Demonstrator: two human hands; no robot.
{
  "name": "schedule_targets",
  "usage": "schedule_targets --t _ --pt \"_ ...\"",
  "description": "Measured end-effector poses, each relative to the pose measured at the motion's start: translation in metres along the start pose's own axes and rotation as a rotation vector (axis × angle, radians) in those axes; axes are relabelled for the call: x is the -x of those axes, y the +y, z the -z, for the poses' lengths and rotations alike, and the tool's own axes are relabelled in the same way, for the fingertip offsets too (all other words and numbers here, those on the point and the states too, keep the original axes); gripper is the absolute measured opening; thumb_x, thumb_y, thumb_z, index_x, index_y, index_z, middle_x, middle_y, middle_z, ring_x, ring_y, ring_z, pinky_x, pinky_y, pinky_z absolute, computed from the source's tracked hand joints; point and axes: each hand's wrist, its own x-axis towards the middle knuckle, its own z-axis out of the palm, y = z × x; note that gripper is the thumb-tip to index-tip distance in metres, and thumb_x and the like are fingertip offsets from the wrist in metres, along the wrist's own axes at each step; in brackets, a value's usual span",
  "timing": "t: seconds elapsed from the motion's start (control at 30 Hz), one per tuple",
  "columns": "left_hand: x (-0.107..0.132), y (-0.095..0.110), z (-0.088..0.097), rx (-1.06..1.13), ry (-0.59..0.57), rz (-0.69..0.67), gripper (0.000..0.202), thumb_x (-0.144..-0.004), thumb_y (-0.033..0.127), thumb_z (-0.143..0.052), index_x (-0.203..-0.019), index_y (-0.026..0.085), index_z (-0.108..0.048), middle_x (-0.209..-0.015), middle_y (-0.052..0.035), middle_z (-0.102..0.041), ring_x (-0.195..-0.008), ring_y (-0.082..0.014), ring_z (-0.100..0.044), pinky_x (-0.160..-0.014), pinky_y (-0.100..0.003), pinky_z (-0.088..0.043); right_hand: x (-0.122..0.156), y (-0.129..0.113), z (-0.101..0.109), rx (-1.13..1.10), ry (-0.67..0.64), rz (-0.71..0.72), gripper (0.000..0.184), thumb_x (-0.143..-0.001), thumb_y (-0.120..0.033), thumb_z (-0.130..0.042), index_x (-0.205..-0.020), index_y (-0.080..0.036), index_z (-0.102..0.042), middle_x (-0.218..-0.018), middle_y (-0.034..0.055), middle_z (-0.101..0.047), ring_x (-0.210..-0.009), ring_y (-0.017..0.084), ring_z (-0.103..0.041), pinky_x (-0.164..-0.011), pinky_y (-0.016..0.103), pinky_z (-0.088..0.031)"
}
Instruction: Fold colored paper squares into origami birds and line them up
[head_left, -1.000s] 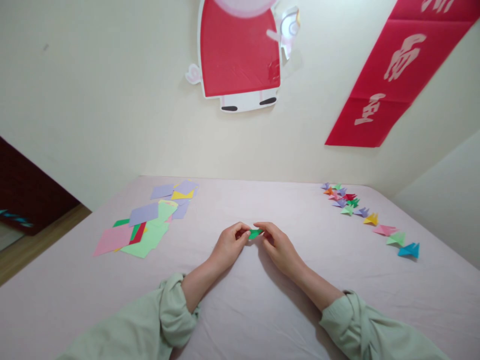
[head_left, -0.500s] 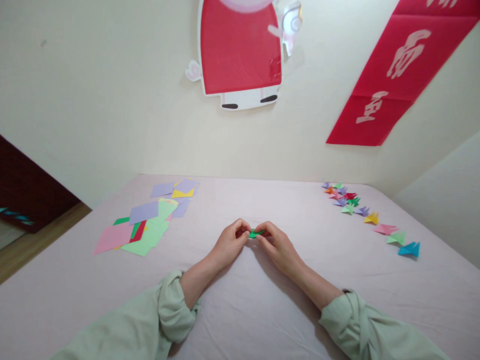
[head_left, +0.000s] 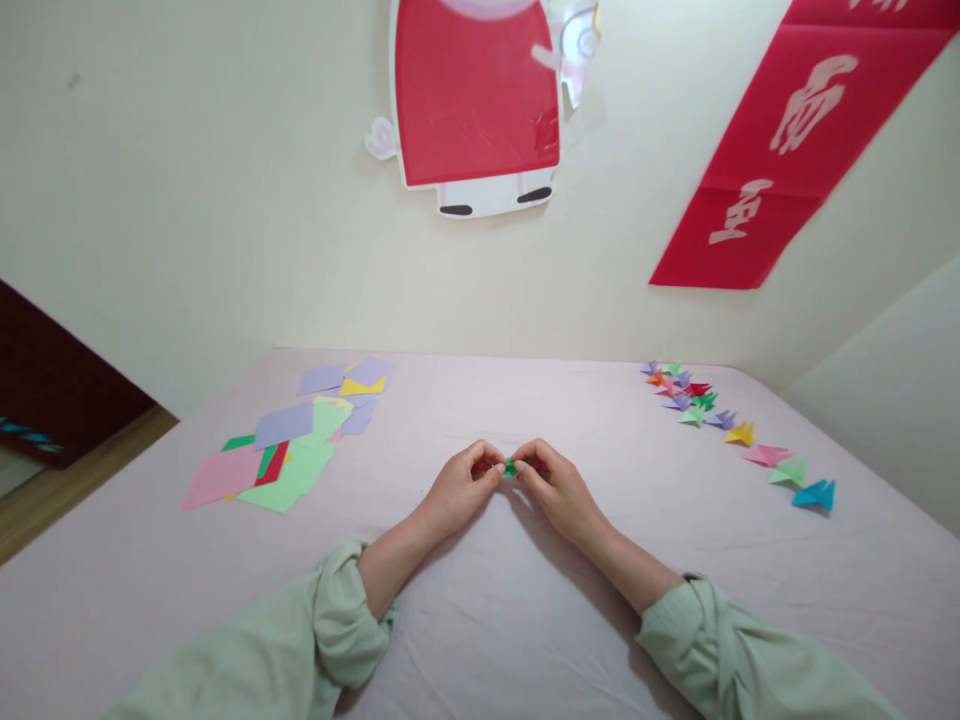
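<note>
A small folded piece of green paper (head_left: 510, 467) is pinched between my two hands over the middle of the table. My left hand (head_left: 463, 488) grips its left side with thumb and fingertips. From the other side, my right hand (head_left: 556, 490) holds it in a similar pinch. The fingertips nearly meet and cover most of the paper, so its exact shape is hidden.
Flat coloured paper sheets (head_left: 285, 470) lie loosely overlapped on the left of the pale table cover (head_left: 480, 640). Several folded paper figures form a slanting row on the right, a blue one (head_left: 814, 495) nearest. A wall (head_left: 480, 290) rises behind.
The fingertips have closed in slightly, and less of the green paper shows between them. The whole view has shifted a little; the sheets and folded figures lie as before.
</note>
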Motion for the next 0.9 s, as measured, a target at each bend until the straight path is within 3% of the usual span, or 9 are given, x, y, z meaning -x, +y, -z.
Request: schedule_targets --t 0.6,0.9 --pt "0.001 0.011 -0.001 0.0 0.03 0.024 0.009 -0.075 0.017 -0.058 -0.083 0.015 -0.06 -0.079 0.0003 -0.061 -0.075 -0.0132 -0.055 -0.071 -0.024 -0.043 -0.001 0.003 0.001 -0.104 -0.014 -0.03 0.018 -0.084 -0.026 -0.053 -0.096 -0.017 -0.062 -0.085 0.0019 -0.065 -0.075 0.015 -0.058 -0.071 0.028 -0.046" --pt "0.001 0.006 0.0 0.006 0.031 0.009 0.008 -0.078 0.017 -0.055 -0.084 0.015 -0.06 -0.079 0.0002 -0.061 -0.075 -0.0129 -0.054 -0.07 -0.024 -0.042 -0.002 0.007 0.002 -0.119 -0.03 -0.024 0.02 -0.084 -0.025 -0.054 -0.1 -0.017 -0.062 -0.087 0.0024 -0.065 -0.076 0.015 -0.058 -0.071 0.028 -0.046"
